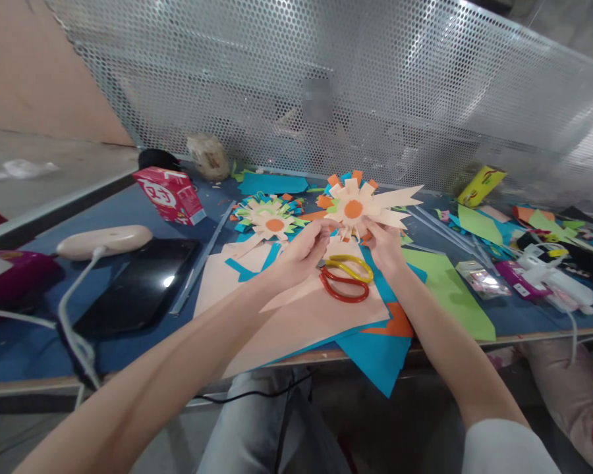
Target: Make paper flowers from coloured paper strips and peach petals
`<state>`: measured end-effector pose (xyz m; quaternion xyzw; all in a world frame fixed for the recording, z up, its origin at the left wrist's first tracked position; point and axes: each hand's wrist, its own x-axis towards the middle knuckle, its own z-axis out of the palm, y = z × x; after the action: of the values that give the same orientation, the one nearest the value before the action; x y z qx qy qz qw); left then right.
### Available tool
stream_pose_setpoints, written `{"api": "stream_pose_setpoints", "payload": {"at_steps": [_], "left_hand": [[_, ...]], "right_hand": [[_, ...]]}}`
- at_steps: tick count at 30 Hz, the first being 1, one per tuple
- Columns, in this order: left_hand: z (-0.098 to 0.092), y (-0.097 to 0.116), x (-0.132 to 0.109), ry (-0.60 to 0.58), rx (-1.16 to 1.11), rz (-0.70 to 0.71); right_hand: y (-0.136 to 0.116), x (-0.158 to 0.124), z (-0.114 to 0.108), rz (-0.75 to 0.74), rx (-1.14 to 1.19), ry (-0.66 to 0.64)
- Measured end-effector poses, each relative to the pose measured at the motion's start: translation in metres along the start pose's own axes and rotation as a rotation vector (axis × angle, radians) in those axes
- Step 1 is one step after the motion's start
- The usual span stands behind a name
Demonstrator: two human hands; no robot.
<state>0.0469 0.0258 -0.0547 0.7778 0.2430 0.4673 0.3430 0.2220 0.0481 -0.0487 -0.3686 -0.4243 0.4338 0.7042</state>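
The upper paper flower (pixel 353 209), with an orange centre, peach petals and orange and blue tips showing behind, is at the far middle of the blue table (pixel 222 276), facing the viewer. The right hand (pixel 383 247) clamps its lower right edge between thumb and fingers, covering the petals there; whether the flower's underside rests on anything cannot be told. The left hand (pixel 306 253) has its thumb and forefinger close together at the lower left petals, but whether they pinch a strip is too small to tell, and its other fingers curl partly out of sight. A second paper flower (pixel 275 225) lies just left, its fringe merging with scraps. The scissors (pixel 348 280), with yellow and red handles, lie on the peach sheet (pixel 296 322), their blades mostly hidden by the left hand. Blue sheets (pixel 375 359) jut from underneath, largely covered, and the right forearm crosses the green sheet's (pixel 447 296) near side. At the left edge, a purple object (pixel 24 276) is cut off; behind the perforated panel (pixel 257 85), shapes blur.
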Motion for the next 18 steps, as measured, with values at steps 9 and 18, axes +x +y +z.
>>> {"api": "stream_pose_setpoints", "payload": {"at_steps": [9, 18], "left_hand": [[-0.003, 0.006, 0.001, -0.017, -0.021, -0.089], [-0.003, 0.014, 0.003, -0.030, -0.091, -0.225]], "right_hand": [[0.002, 0.001, 0.000, -0.035, 0.067, -0.016], [-0.001, -0.001, 0.001, -0.022, 0.070, -0.036]]}}
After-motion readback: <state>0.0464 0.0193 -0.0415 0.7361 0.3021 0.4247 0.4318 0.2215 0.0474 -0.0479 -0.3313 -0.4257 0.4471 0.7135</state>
